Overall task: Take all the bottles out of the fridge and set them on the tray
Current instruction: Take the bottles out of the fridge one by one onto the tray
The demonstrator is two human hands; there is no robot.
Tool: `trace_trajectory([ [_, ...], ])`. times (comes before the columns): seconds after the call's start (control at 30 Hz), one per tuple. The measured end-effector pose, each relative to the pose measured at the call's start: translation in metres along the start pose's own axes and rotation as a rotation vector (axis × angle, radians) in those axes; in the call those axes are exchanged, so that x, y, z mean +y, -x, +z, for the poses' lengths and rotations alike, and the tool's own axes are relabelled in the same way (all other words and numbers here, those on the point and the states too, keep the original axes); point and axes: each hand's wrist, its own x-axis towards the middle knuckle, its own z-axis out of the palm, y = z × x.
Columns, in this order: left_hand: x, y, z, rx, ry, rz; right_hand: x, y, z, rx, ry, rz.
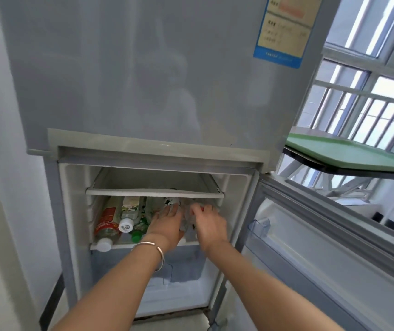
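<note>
The fridge [143,80] is standing with its lower door [322,254] swung open to the right. The bottles are lying on the middle shelf [122,246], none of them on the tray [348,154] yet. They are lying on their sides, probably because the space under the upper shelf is too low for standing them up. Their long axis is running from near to far, and the caps are pointing to the near side, toward the person. The red-label bottle [106,220] is at the far left, the white-cap bottle [130,209] is beside it, and then comes the green-cap bottle [136,236].

Both hands are reaching into the right part of the shelf. The left hand [167,223], wearing a bracelet [153,249], is lying palm down on a dark-label bottle [172,202]. Its fingers [170,211] are stretching forward, close together, along the bottle. The right hand [209,225] is curling its fingers [197,209] around a clear bottle [187,218], probably to pull it out by the near end. This part is blurred, so the exact hold is not certain.

The tray is lying to the right, higher than the shelf, so each bottle is going to need lifting and carrying sideways past the door.
</note>
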Motion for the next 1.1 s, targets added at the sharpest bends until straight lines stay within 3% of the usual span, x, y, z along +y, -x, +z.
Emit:
trace_trajectory([
  [0.1,0.011,0.016,-0.020,-0.009,0.123,0.015,0.003,0.012,-0.038,-0.007,-0.025,-0.095],
  [0.23,0.032,0.036,-0.045,-0.075,0.282,0.087,0.006,0.030,-0.095,-0.138,-0.063,-0.136],
  [0.33,0.046,0.048,-0.065,-0.124,0.275,0.096,0.007,0.035,-0.143,-0.201,-0.125,-0.118],
  [0.43,0.061,0.059,-0.091,-0.109,0.456,0.115,0.012,0.041,-0.188,-0.245,-0.200,-0.076],
  [0.63,0.097,0.077,-0.149,-0.033,0.628,0.164,0.036,0.062,-0.263,-0.169,-0.465,0.098],
  [0.83,0.147,0.096,-0.202,-0.016,0.743,0.321,0.074,0.092,-0.283,-0.551,-0.563,0.265],
  [0.97,0.196,0.094,-0.233,0.116,0.777,0.424,0.101,0.094,-0.286,-0.385,-0.839,0.229],
  [1.1,0.239,0.080,-0.255,0.265,0.891,0.477,0.143,0.086,-0.312,-0.173,-0.952,0.227],
])
